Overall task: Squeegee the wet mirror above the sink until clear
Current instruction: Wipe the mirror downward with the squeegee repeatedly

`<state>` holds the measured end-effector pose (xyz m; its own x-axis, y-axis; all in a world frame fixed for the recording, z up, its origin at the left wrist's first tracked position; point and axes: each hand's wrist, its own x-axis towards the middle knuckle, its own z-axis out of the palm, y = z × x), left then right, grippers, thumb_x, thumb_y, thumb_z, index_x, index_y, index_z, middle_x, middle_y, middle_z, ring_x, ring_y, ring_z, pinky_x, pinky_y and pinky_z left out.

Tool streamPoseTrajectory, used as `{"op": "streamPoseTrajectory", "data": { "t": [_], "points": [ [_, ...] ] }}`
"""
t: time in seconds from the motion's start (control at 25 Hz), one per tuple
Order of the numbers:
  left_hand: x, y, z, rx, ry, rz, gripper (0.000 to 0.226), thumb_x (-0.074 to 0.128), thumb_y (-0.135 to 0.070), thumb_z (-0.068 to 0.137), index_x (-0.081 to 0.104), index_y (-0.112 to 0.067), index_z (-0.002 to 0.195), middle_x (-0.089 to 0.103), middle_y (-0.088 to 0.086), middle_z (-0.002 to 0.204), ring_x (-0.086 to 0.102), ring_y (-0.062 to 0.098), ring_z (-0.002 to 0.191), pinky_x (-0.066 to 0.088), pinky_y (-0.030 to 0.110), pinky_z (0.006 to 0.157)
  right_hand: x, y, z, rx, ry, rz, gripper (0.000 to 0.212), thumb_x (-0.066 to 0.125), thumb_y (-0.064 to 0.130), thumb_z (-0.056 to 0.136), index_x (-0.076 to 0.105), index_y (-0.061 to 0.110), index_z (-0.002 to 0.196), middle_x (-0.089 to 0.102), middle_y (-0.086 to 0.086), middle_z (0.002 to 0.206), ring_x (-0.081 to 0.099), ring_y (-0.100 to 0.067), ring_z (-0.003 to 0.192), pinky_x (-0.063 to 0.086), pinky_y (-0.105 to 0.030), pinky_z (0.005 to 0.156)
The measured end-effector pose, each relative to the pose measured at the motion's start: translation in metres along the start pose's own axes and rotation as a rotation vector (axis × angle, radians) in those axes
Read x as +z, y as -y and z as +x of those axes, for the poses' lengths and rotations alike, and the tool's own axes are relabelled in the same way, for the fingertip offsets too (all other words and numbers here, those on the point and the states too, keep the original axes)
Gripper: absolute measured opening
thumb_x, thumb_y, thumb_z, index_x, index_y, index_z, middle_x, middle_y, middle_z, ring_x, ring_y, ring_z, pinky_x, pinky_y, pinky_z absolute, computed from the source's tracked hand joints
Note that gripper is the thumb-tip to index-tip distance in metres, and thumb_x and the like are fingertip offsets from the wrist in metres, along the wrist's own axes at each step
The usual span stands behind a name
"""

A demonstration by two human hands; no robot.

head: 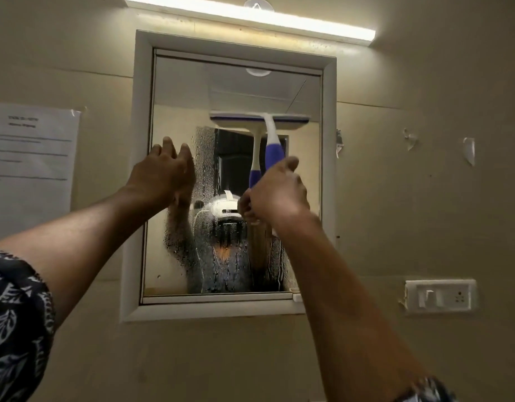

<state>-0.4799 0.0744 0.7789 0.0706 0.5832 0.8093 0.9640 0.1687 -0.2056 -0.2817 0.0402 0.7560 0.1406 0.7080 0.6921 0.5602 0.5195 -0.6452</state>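
Note:
A mirror (181, 91) in a white frame (134, 198) hangs on the beige wall. Water drops and streaks cover its middle and lower part; the strip above the blade looks dry. My right hand (275, 192) is shut on the blue handle of a white and blue squeegee (272, 140), whose blade lies flat against the glass in the upper right part. My left hand (166, 169) rests on the mirror's left side with its fingers apart and holds nothing. The glass reflects both arms and the squeegee.
A lit tube light (250, 17) runs above the mirror. A printed sheet of paper (30, 146) is taped to the wall at the left. A white switch and socket plate (440, 295) sits low at the right. Bits of old tape (469, 149) stick to the right wall.

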Motion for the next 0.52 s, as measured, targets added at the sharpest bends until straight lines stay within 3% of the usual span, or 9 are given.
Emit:
{"op": "streamPoseTrajectory", "data": {
  "t": [0.12,0.24,0.4,0.52],
  "points": [
    [-0.002,0.0,0.001,-0.001,0.009,0.017,0.099,0.083,-0.014,0.069,0.022,-0.008,0.147,0.027,0.026,0.146,0.038,0.04,0.13,0.05,0.046,0.094,0.009,-0.032,-0.033,0.025,0.037,-0.011,0.034,0.055,0.019,0.09,0.025,0.021,0.105,0.052,-0.012,0.096,0.055,-0.015,0.07,0.036,-0.017,0.045],
    [-0.003,-0.002,0.001,-0.011,0.013,0.02,0.1,0.083,-0.013,0.069,0.021,-0.007,0.147,0.026,0.027,0.147,0.037,0.042,0.13,0.05,0.048,0.094,0.016,-0.064,-0.073,0.11,0.101,-0.073,0.035,0.05,0.02,0.092,0.023,0.02,0.115,0.057,-0.014,0.107,0.059,-0.016,0.078,0.047,-0.02,0.056],
    [-0.003,-0.004,-0.001,-0.02,0.008,0.017,0.1,0.082,-0.011,0.07,0.019,-0.007,0.148,0.022,0.028,0.149,0.035,0.043,0.132,0.049,0.048,0.095,0.014,-0.094,-0.11,0.17,0.157,-0.184,0.031,0.046,0.023,0.094,0.021,0.02,0.114,0.056,-0.008,0.106,0.049,-0.009,0.067,0.037,-0.013,0.047],
    [-0.004,-0.005,-0.002,-0.031,0.006,0.002,0.1,0.08,-0.008,0.071,0.018,-0.006,0.149,0.02,0.028,0.149,0.033,0.043,0.133,0.047,0.049,0.096,0.002,-0.086,-0.111,0.147,0.186,-0.133,0.027,0.046,0.024,0.094,0.024,0.021,0.11,0.043,0.0,0.094,0.047,-0.007,0.063,0.036,-0.012,0.046]
  ]
}}
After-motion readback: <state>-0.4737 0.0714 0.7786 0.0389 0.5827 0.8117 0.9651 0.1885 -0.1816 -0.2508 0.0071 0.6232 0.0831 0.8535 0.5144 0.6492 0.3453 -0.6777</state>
